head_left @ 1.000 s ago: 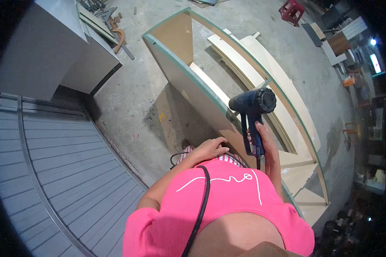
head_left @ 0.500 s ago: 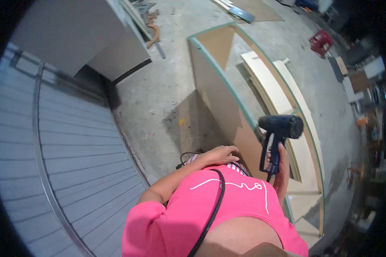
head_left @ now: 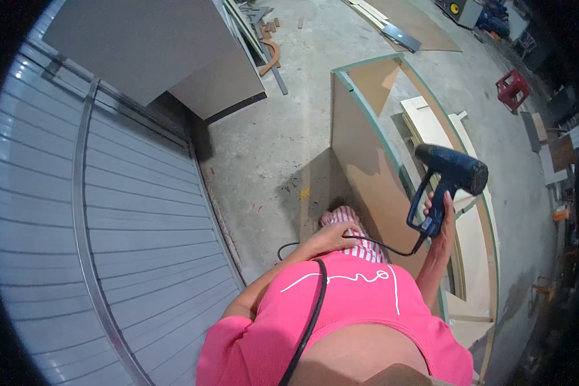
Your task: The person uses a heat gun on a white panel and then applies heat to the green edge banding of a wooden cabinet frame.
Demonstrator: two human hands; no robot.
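A dark blue heat gun (head_left: 453,168) is held up at the right by its handle, with my right hand (head_left: 448,222) closed around the grip. Its wide rear end points right and its narrower nose points left toward the panel frame. From the handle's base a black power cord (head_left: 392,249) runs left to my left hand (head_left: 333,237), whose fingers are curled on it in front of my striped trousers. Another stretch of black cable (head_left: 312,315) hangs down over my pink shirt. Beside the heat gun stands a board frame (head_left: 374,186) with green edging.
Long pale boards (head_left: 424,132) lie inside the frame. At the left is a slatted shutter (head_left: 148,238) with a metal rail, and a grey cabinet (head_left: 141,51) stands behind it. A red stool (head_left: 513,90) and wood scraps (head_left: 270,58) are on the concrete floor.
The heat gun has moved up and to the right in view with my right hand. The cord now stretches visibly between both hands. The camera view has shifted, showing more of my trousers.
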